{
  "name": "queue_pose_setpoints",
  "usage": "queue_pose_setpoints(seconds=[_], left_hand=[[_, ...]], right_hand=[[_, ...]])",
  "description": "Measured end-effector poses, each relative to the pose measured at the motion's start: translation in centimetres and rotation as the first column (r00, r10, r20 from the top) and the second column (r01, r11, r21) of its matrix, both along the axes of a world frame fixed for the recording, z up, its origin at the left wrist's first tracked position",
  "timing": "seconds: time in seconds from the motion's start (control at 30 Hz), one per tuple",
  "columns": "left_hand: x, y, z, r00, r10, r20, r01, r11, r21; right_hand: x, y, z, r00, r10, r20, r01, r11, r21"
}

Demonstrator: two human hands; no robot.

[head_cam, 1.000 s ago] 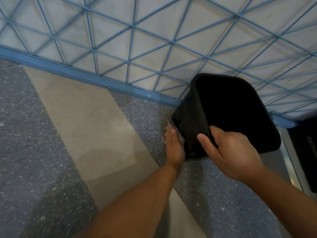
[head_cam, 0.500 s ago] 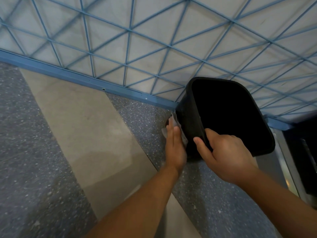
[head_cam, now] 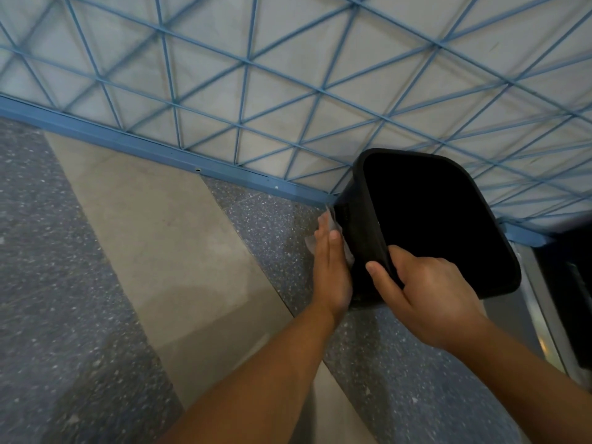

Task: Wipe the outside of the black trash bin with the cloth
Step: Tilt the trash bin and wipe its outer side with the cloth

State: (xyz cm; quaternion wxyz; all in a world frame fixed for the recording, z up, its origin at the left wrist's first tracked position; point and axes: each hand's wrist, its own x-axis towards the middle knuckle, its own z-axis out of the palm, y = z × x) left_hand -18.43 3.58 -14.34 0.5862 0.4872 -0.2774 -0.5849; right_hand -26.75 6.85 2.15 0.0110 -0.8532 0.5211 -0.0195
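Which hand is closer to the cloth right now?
Left. The left hand presses the cloth flat against the bin's outer side; the right hand grips the rim, off the cloth.

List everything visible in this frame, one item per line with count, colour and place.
trash bin: one, black, tilted against the wall at right.
cloth: one, pale, between the left palm and the bin's side.
wall: one, pale with a blue lattice, across the top.
baseboard: one, blue, foot of the wall.
floor: grey speckled with beige bands.
left hand: flat, presses the cloth on the bin.
right hand: grips the bin's rim.
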Motion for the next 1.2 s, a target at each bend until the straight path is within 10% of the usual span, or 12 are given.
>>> queue_pose_setpoints(seconds=[1.2], left_hand=[[0.4,1.6,0.4,0.999,-0.021,0.031,0.023,0.998,-0.065]], right_hand=[[0.0,0.2,0.3,1.0,-0.005,-0.001,0.005,1.0,0.01]])
